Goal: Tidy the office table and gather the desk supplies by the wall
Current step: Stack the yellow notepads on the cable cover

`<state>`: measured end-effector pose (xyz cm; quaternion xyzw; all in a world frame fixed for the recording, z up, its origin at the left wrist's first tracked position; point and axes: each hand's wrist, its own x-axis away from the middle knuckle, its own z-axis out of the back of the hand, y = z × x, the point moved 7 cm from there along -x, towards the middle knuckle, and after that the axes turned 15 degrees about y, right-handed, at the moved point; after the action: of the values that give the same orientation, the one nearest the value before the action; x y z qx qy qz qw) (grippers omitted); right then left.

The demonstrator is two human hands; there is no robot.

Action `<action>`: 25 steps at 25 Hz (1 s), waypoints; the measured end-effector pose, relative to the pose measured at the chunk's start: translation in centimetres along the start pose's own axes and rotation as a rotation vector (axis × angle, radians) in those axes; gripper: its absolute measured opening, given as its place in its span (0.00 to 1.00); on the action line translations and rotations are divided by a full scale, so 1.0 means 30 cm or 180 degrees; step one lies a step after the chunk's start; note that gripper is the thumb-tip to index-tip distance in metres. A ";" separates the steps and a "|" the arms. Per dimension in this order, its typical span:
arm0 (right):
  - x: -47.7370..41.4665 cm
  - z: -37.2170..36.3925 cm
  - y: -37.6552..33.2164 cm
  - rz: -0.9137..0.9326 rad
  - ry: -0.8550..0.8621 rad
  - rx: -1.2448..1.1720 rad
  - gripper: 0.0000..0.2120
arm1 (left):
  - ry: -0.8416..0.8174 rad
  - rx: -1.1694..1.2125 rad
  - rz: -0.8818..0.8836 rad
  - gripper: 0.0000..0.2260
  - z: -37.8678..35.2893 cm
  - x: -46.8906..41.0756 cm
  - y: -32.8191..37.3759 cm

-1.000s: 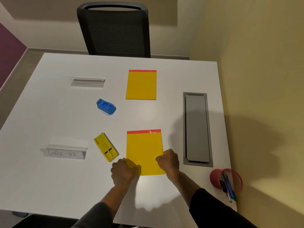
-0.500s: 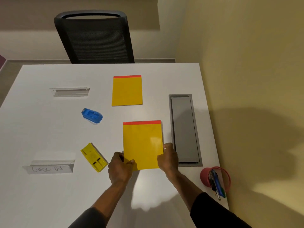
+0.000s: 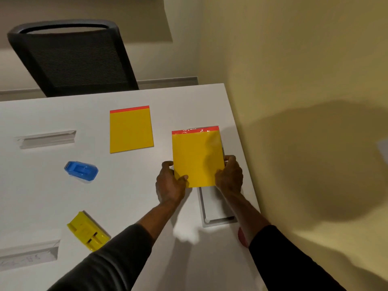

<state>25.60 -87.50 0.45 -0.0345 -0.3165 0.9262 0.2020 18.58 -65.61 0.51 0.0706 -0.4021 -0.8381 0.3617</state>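
I hold a yellow notepad [image 3: 196, 156] with a red top strip in both hands, above the grey cable hatch [image 3: 216, 208] near the wall side of the white table [image 3: 130, 194]. My left hand [image 3: 169, 182] grips its lower left corner, my right hand [image 3: 230, 175] its lower right edge. A second yellow notepad [image 3: 131, 129] lies flat further back. A blue stapler-like item [image 3: 81, 171] and a yellow one [image 3: 88, 233] lie to the left. A red pen cup [image 3: 242, 238] is mostly hidden behind my right forearm.
Two white folded name cards lie on the left, one at the back [image 3: 47, 139] and one at the near edge [image 3: 28, 254]. A black mesh chair [image 3: 73, 59] stands beyond the table. The yellow wall [image 3: 304, 101] borders the table's right edge.
Both hands have carried the near notepad up and to the right, from the table's middle to above the cable hatch by the wall. The view has swung right.
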 end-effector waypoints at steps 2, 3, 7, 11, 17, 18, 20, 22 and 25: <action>-0.074 0.005 0.013 0.0019 0.0120 0.0058 0.19 | -0.0104 0.0012 -0.0028 0.29 -0.077 -0.042 0.050; -0.105 0.005 0.021 0.0034 0.0175 0.0073 0.19 | -0.0141 0.0013 -0.0018 0.29 -0.108 -0.060 0.067; -0.204 0.001 0.056 0.0140 0.0353 0.0279 0.22 | -0.0295 0.0019 0.0078 0.29 -0.228 -0.113 0.109; -0.235 -0.024 0.077 0.0399 0.0372 0.0375 0.30 | -0.0437 -0.0124 0.0096 0.30 -0.330 -0.139 0.129; -0.270 -0.067 0.121 0.0668 0.0424 0.0580 0.26 | -0.0617 -0.0382 0.0055 0.28 -0.440 -0.129 0.111; -0.272 -0.073 0.129 0.0709 0.0381 0.0628 0.25 | -0.0627 -0.0420 0.0039 0.28 -0.450 -0.126 0.106; -0.276 -0.086 0.149 0.0763 0.0315 0.0721 0.24 | -0.0667 -0.0493 -0.0021 0.29 -0.470 -0.122 0.097; -0.273 -0.091 0.161 0.0804 0.0287 0.0778 0.24 | -0.0691 -0.0571 -0.0100 0.29 -0.482 -0.117 0.098; -0.276 -0.106 0.166 0.0806 0.0241 0.0939 0.23 | -0.0686 -0.0690 -0.0194 0.29 -0.494 -0.124 0.111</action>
<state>32.04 -92.51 -5.60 -0.0788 -0.1626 0.9786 0.0984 29.18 -73.76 -7.58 -0.0470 -0.3435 -0.8900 0.2963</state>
